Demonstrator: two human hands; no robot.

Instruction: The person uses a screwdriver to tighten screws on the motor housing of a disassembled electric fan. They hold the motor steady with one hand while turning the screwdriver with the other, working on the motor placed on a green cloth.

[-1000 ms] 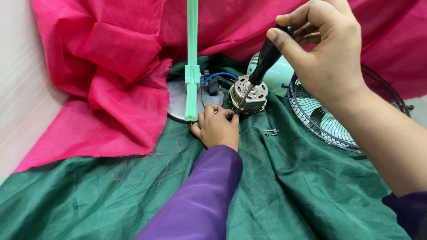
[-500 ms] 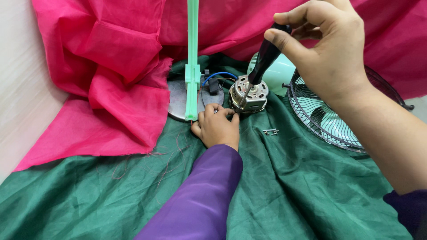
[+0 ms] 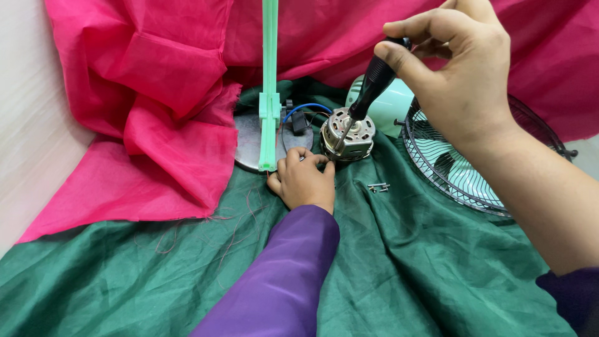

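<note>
1. Head view, looking down: a small fan motor [image 3: 347, 136] with a silver metal body and copper windings is seen sitting on green cloth [image 3: 405, 268], roughly mid-scene and toward the far side.
2. The left hand [image 3: 304, 181] is curled up tight right at the near side of the motor, fingers folded in and pressed against its base. Whether anything is pinched inside the fist can't be told, since the fingers are tucked under.
3. The left arm is covered by a purple sleeve [image 3: 281, 281], running in from the near edge.
4. The right hand [image 3: 462, 81] is held up above and to the right of the motor, wrapped closed around the black handle of a screwdriver [image 3: 368, 93]. Thumb and index finger are clamped on the top of the handle.
5. The screwdriver is tilted, with the thin metal shaft angled down and left so the tip is set on top of the motor.
6. Just left of the motor, a pale green plastic stand [image 3: 269, 81] is stood upright on a round grey base plate [image 3: 249, 140], with blue wire [image 3: 306, 109] looped between them.
7. A mint green housing [image 3: 393, 106] is parked right behind the motor, and a dark wire fan grille [image 3: 449, 168] with green blades is laid to the right.
8. A couple of small screws [image 3: 378, 186] are left on the green cloth near the motor.
9. Pink cloth [image 3: 156, 125] is bunched up across the far and left side.
</note>
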